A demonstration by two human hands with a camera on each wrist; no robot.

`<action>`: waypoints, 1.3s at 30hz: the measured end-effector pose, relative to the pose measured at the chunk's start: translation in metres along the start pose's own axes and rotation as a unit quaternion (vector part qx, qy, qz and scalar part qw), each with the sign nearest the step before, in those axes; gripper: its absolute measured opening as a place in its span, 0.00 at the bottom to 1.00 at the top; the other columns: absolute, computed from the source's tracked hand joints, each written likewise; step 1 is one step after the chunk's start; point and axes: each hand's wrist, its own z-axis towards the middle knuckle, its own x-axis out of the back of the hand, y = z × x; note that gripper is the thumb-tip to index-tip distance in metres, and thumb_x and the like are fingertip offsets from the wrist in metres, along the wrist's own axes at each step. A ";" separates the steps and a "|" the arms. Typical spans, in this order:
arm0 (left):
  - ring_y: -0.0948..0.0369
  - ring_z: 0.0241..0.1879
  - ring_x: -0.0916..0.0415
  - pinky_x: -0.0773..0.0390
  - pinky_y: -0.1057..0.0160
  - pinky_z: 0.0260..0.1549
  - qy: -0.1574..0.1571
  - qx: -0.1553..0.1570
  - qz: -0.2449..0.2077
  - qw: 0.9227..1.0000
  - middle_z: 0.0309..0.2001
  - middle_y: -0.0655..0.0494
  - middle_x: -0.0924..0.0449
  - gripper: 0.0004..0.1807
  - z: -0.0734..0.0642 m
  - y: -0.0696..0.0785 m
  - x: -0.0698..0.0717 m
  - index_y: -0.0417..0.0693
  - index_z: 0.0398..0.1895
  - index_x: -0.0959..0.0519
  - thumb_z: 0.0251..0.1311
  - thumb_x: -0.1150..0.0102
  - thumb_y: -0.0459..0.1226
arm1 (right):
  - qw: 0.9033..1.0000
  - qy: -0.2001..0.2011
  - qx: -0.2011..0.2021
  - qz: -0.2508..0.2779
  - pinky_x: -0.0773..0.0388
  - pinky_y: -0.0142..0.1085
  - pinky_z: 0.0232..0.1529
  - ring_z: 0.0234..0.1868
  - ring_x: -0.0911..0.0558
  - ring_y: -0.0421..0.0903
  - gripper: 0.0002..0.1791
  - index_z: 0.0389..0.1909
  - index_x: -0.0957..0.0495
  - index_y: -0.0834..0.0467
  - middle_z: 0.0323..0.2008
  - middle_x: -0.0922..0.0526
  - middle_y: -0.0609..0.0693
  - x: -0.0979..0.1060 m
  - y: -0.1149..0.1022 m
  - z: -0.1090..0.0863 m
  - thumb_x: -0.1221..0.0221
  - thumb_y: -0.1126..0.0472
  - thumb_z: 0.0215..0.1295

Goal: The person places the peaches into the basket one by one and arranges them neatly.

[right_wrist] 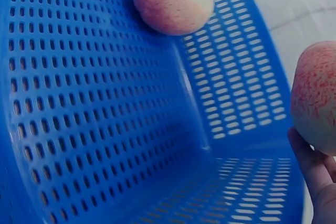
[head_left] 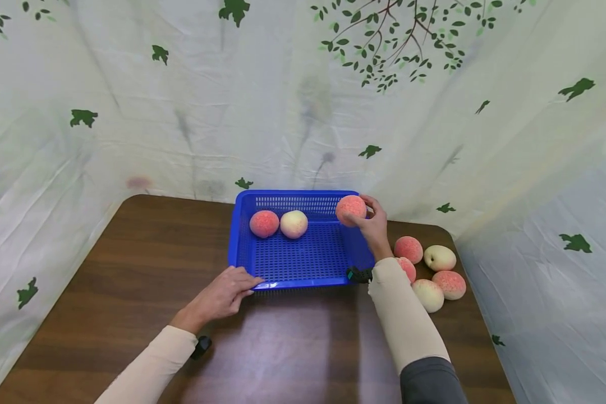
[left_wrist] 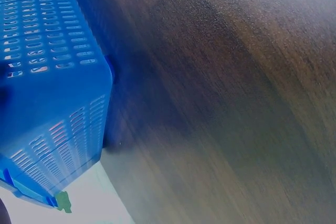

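Observation:
A blue plastic basket (head_left: 303, 283) with slotted walls stands on the table. Its front left corner is gripped by my left hand (head_left: 227, 292), fingers on the rim and thumb lower down. Over the basket's back right corner, my right hand (head_left: 375, 224) holds a pinkish-red peach (head_left: 350, 210) between thumb and fingers; this peach (right_wrist: 317, 98) also shows at the edge of the right wrist view. Inside the basket, towards the back left, a red peach (head_left: 264, 224) lies beside a paler peach (head_left: 294, 224). The left wrist view shows the basket's outer wall (left_wrist: 58, 98), with the hand mostly out of sight.
Several peaches lie on the table right of the basket, among them a red peach (head_left: 408, 249), a cream peach (head_left: 440, 258) and another pale one partly behind my right sleeve (head_left: 404, 314). Behind the brown table (head_left: 171, 247) hangs a leaf-printed curtain (head_left: 262, 112).

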 end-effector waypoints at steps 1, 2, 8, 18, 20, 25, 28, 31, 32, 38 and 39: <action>0.59 0.33 0.28 0.32 0.60 0.35 0.001 0.000 0.000 1.000 0.34 0.54 0.17 0.15 0.000 0.000 0.000 0.38 0.43 0.16 0.48 0.34 0.26 | 1.000 0.000 -0.005 -0.003 0.26 0.31 0.41 0.49 0.27 0.50 0.36 0.64 0.31 0.62 0.58 0.28 0.58 -0.003 0.001 0.001 0.30 0.67 0.52; 0.59 0.33 0.28 0.32 0.60 0.34 0.002 -0.001 -0.001 1.000 0.34 0.54 0.17 0.15 0.000 0.000 0.000 0.37 0.42 0.16 0.48 0.34 0.26 | 1.000 0.001 -0.011 -0.004 0.26 0.32 0.41 0.49 0.27 0.51 0.36 0.63 0.31 0.62 0.58 0.28 0.58 -0.006 0.003 0.003 0.30 0.67 0.52; 0.59 0.33 0.28 0.32 0.60 0.35 0.001 -0.002 -0.005 1.000 0.34 0.54 0.17 0.15 0.000 0.000 0.000 0.37 0.43 0.16 0.49 0.34 0.27 | 0.999 0.009 -0.032 0.001 0.27 0.38 0.45 0.47 0.27 0.50 0.35 0.61 0.27 0.60 0.54 0.26 0.58 -0.024 0.015 0.009 0.29 0.68 0.49; 0.59 0.33 0.27 0.32 0.60 0.34 0.001 -0.007 -0.005 1.000 0.34 0.53 0.17 0.15 0.000 -0.001 0.001 0.37 0.42 0.16 0.48 0.34 0.26 | 0.996 0.015 -0.076 -0.042 0.26 0.48 0.52 0.52 0.25 0.53 0.35 0.60 0.26 0.59 0.53 0.24 0.59 -0.056 0.035 0.011 0.28 0.67 0.47; 0.59 0.34 0.27 0.32 0.60 0.34 0.000 -0.006 -0.006 1.000 0.35 0.53 0.17 0.15 0.000 -0.001 0.000 0.37 0.43 0.16 0.48 0.35 0.26 | 0.994 0.014 -0.082 -0.067 0.27 0.48 0.53 0.52 0.25 0.54 0.34 0.58 0.26 0.58 0.53 0.24 0.58 -0.060 0.037 0.012 0.28 0.65 0.46; 0.59 0.34 0.27 0.31 0.60 0.35 0.007 -0.006 -0.004 1.000 0.34 0.54 0.17 0.15 0.000 0.000 -0.001 0.38 0.42 0.16 0.47 0.35 0.26 | 0.990 0.001 -0.087 -0.111 0.27 0.48 0.54 0.54 0.25 0.55 0.35 0.58 0.26 0.58 0.53 0.24 0.58 -0.067 0.041 0.015 0.27 0.62 0.45; 0.59 0.34 0.27 0.32 0.60 0.35 0.005 -0.006 -0.005 1.000 0.35 0.54 0.17 0.15 0.001 0.001 -0.002 0.39 0.42 0.16 0.47 0.34 0.26 | 0.988 -0.002 -0.090 -0.123 0.28 0.49 0.54 0.54 0.25 0.55 0.36 0.58 0.26 0.58 0.53 0.24 0.59 -0.068 0.042 0.015 0.26 0.63 0.43; 0.59 0.35 0.26 0.32 0.60 0.36 -0.001 -0.006 -0.006 1.000 0.35 0.54 0.17 0.16 0.002 0.001 -0.003 0.40 0.43 0.16 0.47 0.34 0.26 | 0.987 -0.001 -0.092 -0.128 0.28 0.49 0.55 0.54 0.25 0.57 0.37 0.57 0.26 0.60 0.51 0.23 0.60 -0.068 0.043 0.014 0.26 0.64 0.41; 0.59 0.35 0.27 0.31 0.59 0.36 -0.002 -0.006 -0.005 1.000 0.35 0.55 0.17 0.16 0.002 0.001 -0.003 0.40 0.43 0.16 0.47 0.34 0.25 | 0.987 -0.002 -0.092 -0.128 0.28 0.50 0.55 0.54 0.25 0.57 0.37 0.57 0.26 0.61 0.51 0.23 0.61 -0.068 0.043 0.014 0.26 0.65 0.41; 0.59 0.35 0.27 0.32 0.59 0.36 0.001 -0.005 -0.002 1.000 0.35 0.55 0.17 0.16 0.000 0.000 0.000 0.40 0.43 0.17 0.48 0.35 0.26 | 0.985 -0.020 -0.081 -0.151 0.28 0.48 0.55 0.54 0.25 0.57 0.36 0.56 0.25 0.62 0.51 0.22 0.61 -0.075 0.048 0.015 0.25 0.63 0.40; 0.59 0.35 0.27 0.32 0.59 0.36 0.001 -0.004 -0.002 1.000 0.35 0.55 0.17 0.15 -0.001 0.000 0.000 0.40 0.43 0.17 0.48 0.35 0.26 | 0.984 -0.024 -0.077 -0.156 0.29 0.48 0.55 0.54 0.25 0.57 0.36 0.55 0.25 0.62 0.51 0.22 0.61 -0.076 0.049 0.016 0.25 0.63 0.40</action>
